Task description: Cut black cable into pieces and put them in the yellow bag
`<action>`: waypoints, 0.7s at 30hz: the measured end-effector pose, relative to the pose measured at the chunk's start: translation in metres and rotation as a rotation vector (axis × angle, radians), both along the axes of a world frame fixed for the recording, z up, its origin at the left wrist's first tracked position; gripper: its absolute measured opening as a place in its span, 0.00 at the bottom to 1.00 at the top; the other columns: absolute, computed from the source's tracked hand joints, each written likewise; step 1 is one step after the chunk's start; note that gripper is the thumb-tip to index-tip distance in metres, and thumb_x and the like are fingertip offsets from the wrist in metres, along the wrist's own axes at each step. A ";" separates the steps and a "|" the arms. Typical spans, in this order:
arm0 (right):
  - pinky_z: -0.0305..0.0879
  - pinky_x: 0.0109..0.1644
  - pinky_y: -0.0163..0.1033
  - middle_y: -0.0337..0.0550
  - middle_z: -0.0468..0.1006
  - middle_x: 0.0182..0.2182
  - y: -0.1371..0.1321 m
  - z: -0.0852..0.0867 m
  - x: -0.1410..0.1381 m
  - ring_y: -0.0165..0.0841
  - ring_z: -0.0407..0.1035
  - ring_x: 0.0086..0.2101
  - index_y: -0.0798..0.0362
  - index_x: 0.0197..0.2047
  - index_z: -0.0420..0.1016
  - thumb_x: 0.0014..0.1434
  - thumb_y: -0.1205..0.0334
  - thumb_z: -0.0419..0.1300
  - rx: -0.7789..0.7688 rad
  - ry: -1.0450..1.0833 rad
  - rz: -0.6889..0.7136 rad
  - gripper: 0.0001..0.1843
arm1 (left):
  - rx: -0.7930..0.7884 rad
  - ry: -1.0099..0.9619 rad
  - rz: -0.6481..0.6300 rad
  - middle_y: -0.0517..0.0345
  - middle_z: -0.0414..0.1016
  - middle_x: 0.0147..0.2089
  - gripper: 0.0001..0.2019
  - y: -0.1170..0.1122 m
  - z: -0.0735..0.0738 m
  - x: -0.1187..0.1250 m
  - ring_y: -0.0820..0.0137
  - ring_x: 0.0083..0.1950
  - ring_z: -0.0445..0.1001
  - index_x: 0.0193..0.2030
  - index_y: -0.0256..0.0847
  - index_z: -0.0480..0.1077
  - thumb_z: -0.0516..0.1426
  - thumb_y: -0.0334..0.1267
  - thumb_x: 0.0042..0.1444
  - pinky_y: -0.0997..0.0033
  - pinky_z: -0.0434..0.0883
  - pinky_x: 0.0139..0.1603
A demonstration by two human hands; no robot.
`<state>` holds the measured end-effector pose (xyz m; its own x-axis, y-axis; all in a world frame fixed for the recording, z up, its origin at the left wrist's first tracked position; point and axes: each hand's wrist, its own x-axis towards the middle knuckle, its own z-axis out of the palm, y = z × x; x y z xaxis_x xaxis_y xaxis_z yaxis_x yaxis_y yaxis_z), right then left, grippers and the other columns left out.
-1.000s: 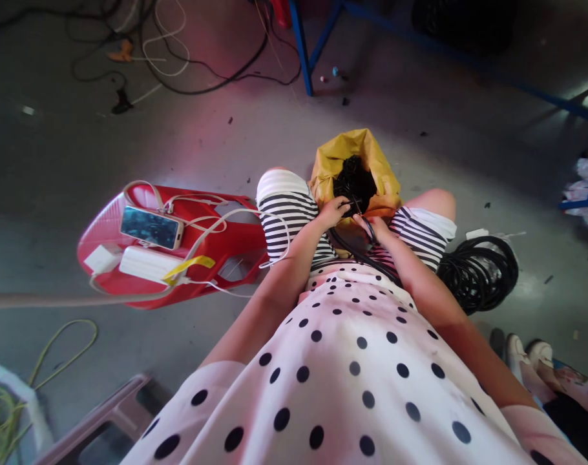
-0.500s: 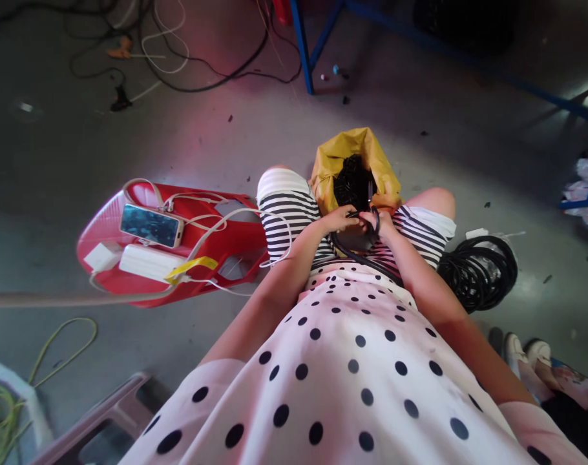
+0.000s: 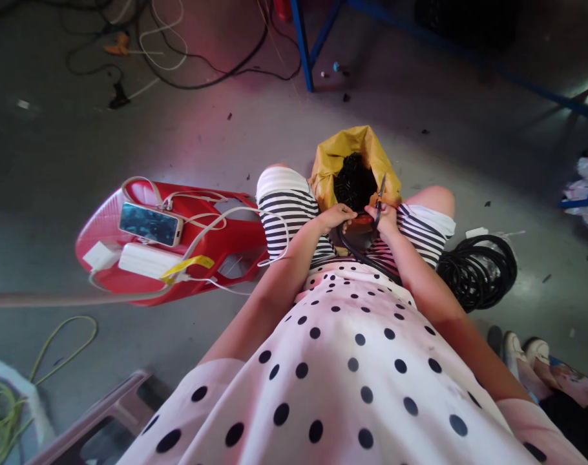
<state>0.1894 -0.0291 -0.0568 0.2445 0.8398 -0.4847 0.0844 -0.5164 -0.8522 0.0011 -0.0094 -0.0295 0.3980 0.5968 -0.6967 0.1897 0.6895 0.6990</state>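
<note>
Between the knees (image 3: pixel 280 182): left hand (image 3: pixel 336 216) and right hand (image 3: pixel 384 221), fingers closed on a black cable (image 3: pixel 359 255) looped just before the yellow bag (image 3: pixel 357 139). Likely risk: stiff loop springs free, or drags the coil (image 3: pixel 478 271) across the floor (image 3: pixel 226 142).

Yellow bag (image 3: pixel 333 158) of seemingly black bits (image 3: pixel 355 181), black cable (image 3: pixel 366 259), red stool (image 3: pixel 236 242)
</note>
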 end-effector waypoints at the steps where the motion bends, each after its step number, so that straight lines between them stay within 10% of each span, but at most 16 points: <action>1: 0.63 0.27 0.36 0.35 0.71 0.20 0.001 -0.001 0.001 0.32 0.69 0.24 0.49 0.30 0.67 0.51 0.41 0.80 0.014 -0.018 -0.021 0.29 | -0.033 -0.019 0.043 0.65 0.69 0.24 0.10 0.002 0.000 0.000 0.77 0.20 0.66 0.37 0.38 0.69 0.66 0.32 0.68 0.75 0.68 0.26; 8: 0.61 0.26 0.38 0.39 0.72 0.20 -0.002 -0.001 0.000 0.33 0.68 0.22 0.49 0.29 0.71 0.58 0.29 0.74 -0.226 0.028 0.214 0.32 | 0.106 0.156 0.447 0.73 0.58 0.21 0.09 0.012 -0.001 0.003 0.79 0.16 0.57 0.40 0.42 0.65 0.55 0.27 0.75 0.78 0.57 0.21; 21: 0.65 0.31 0.40 0.36 0.73 0.21 -0.006 0.007 0.001 0.35 0.67 0.24 0.52 0.40 0.81 0.59 0.26 0.72 -0.229 0.017 0.429 0.33 | 0.240 0.166 0.308 0.70 0.64 0.26 0.05 0.009 -0.021 0.001 0.81 0.18 0.58 0.42 0.41 0.70 0.60 0.28 0.70 0.78 0.55 0.23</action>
<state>0.1907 -0.0346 -0.0497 -0.1098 0.7341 -0.6701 0.3178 -0.6128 -0.7235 0.0023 0.0001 -0.0505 0.0697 0.8238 -0.5626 0.1233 0.5526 0.8243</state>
